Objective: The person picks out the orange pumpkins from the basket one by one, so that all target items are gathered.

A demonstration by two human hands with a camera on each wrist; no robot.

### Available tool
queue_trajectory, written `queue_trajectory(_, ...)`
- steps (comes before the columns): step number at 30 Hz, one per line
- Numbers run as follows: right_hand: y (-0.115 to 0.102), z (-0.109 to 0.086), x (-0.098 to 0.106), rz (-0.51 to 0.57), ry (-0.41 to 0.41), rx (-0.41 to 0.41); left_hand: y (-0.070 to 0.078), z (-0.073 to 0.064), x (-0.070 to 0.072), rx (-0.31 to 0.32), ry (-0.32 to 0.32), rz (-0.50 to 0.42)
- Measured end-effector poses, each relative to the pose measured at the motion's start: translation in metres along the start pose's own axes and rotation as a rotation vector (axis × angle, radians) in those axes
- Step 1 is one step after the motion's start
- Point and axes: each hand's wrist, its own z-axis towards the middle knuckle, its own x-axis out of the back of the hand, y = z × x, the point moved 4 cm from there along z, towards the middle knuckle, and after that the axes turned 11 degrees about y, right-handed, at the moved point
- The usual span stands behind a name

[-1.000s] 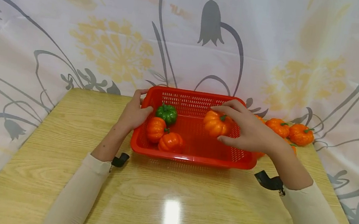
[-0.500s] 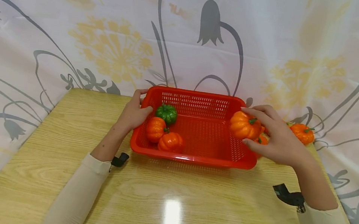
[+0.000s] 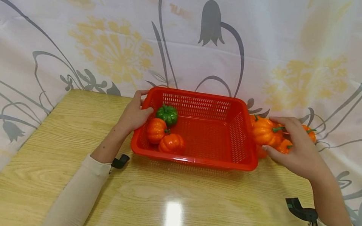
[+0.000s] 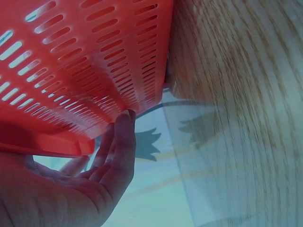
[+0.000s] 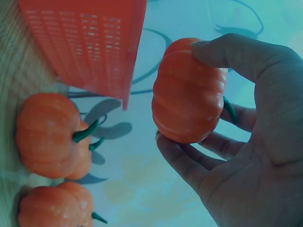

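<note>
My right hand [image 3: 294, 149] pinches an orange toy pumpkin [image 3: 264, 131] between thumb and fingers, just outside the basket's right end. In the right wrist view the held pumpkin [image 5: 189, 92] shows its green stem toward the palm, above other pumpkins. My left hand [image 3: 135, 112] grips the left rim of the red plastic basket [image 3: 195, 160], thumb on top and fingers outside; the left wrist view shows the fingers [image 4: 124, 137] by its slotted wall. Inside at the left lie a green pumpkin [image 3: 167, 115] and two orange ones, the upper [image 3: 156, 130] and the lower [image 3: 172, 143].
Several orange pumpkins lie on the wooden table [image 3: 135, 198] right of the basket, partly hidden by my right hand; one pumpkin [image 3: 310, 134] shows behind it. Two stand near the basket wall in the right wrist view, the closer pumpkin [image 5: 47, 135] included. A flowered cloth [image 3: 120, 25] hangs behind.
My right hand has carried the orange pumpkin from over the basket's right half out past its right rim, toward the other pumpkins. The left hand has stayed on the rim.
</note>
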Motion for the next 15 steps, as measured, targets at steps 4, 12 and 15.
queue_trajectory(4, 0.008, -0.004, 0.003, 0.009, 0.018, -0.008, 0.0, 0.0, 0.001, -0.002, -0.002, -0.005)
queue_trajectory(12, 0.021, -0.009, 0.014, -0.083, 0.067, 0.014, 0.0, 0.0, 0.0, -0.004, 0.008, 0.007)
queue_trajectory(15, 0.025, -0.012, 0.019, -0.112, 0.063, -0.019, 0.0, 0.0, 0.0, -0.002, 0.011, 0.009)
